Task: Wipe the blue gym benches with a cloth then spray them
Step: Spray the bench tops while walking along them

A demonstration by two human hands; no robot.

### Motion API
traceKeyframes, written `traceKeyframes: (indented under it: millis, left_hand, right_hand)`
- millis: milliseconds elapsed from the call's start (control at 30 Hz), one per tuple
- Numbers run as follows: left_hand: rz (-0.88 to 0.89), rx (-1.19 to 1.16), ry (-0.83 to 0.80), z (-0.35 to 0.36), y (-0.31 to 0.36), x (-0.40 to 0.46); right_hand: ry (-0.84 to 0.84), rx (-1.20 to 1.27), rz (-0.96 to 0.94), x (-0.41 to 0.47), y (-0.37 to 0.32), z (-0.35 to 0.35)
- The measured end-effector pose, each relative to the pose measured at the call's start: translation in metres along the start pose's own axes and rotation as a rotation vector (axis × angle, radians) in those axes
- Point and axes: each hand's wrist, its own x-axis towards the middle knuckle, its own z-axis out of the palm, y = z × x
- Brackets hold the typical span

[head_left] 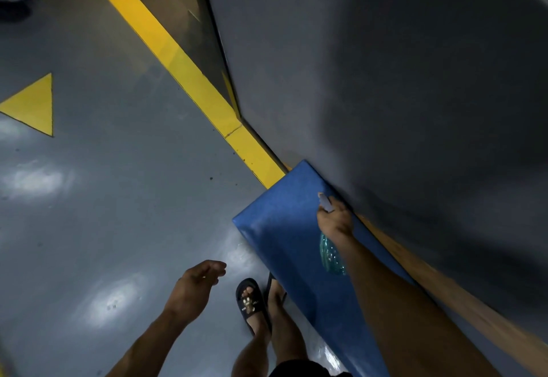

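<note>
At the lower left of centre your left hand (197,283) hangs over the grey floor (118,198), fingers loosely spread and holding nothing; no cloth shows anywhere in view. Just right of it, your sandalled feet (252,302) stand beside the near edge of the blue bench (281,228).

That bench runs as a long diagonal from its squared end at centre right down to the bottom right of the frame, with its far edge against the dark wall (385,80). Your right hand (335,219) is well over the padding near that upper end, fingers wrapped round a spray bottle (330,255). The greenish clear body hangs below your wrist and the pale nozzle sticks out past your knuckles, aimed toward the bench's end corner.

So the right hand is the one on the job, and the surface still to cover lies behind it, back along the bench's long axis toward the lower right. I judge this to be the spraying step, and working the nozzle back along that diagonal would suit it.
</note>
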Motion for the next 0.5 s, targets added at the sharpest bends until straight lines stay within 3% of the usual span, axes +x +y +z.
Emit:
traceKeyframes:
  millis: [167,367,500]
  left_hand:
    - [-0.001,0.007,0.025,0.0,-0.003,-0.003]
    - [-0.007,-0.007,0.057,-0.007,-0.015,-0.011]
    - [-0.034,-0.022,0.063,-0.005,-0.027,-0.018]
  right_hand:
    - [-0.113,0.038,-0.065,-0.005,-0.015,0.027]
    - [0.038,0.231,0.124,0.014,-0.03,0.034]
    - [0.017,0.166,0.111,0.009,-0.025,0.03]
